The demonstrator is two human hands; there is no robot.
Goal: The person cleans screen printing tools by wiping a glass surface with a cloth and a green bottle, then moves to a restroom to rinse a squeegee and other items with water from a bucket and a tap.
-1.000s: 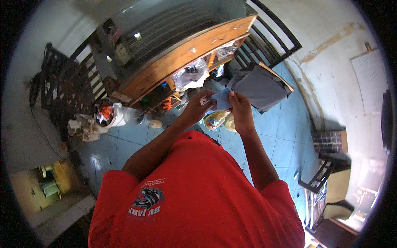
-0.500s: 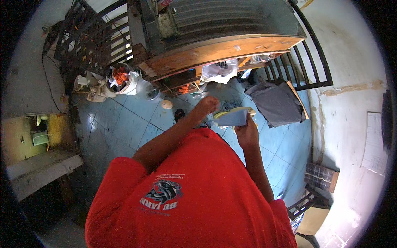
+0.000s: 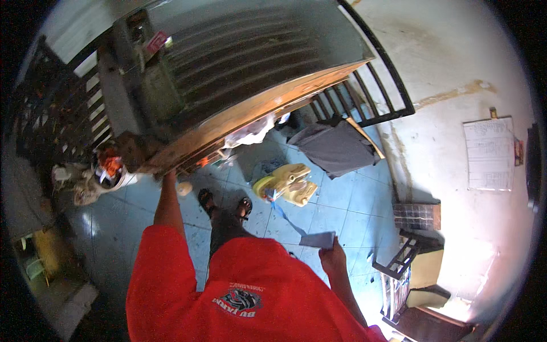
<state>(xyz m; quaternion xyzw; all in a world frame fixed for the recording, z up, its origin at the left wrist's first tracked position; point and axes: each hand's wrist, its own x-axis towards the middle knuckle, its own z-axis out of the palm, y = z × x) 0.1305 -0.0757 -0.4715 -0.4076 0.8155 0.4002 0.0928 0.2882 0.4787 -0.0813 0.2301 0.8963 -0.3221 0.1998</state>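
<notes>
Plainly the right hand (image 3: 333, 258) clamps its fingers on a flat blue-grey piece (image 3: 315, 239) above the tiled floor (image 3: 359, 199); the left forearm (image 3: 168, 208) reaches the wooden table (image 3: 268, 108); its fingers are hidden, so I cannot tell.

Two arms (image 3: 169, 208) show, but only one hand, the right (image 3: 332, 259); with it, one blue-grey piece (image 3: 317, 239) and one blue strip (image 3: 286, 218). On the floor there are two sandals (image 3: 245, 208), one grey cloth (image 3: 330, 149), one bucket (image 3: 118, 183), one round pale lump (image 3: 184, 188) and at least two yellow containers (image 3: 292, 175), which overlap too much for a sure number. One cabinet (image 3: 273, 105) stands between two stretches of dark rail (image 3: 389, 62); there is one white bag (image 3: 250, 134). Farther right, count one large paper sheet (image 3: 489, 154), one checked box (image 3: 415, 216) and two tan panels (image 3: 427, 268). Of shirts, one, red (image 3: 245, 273)
</notes>
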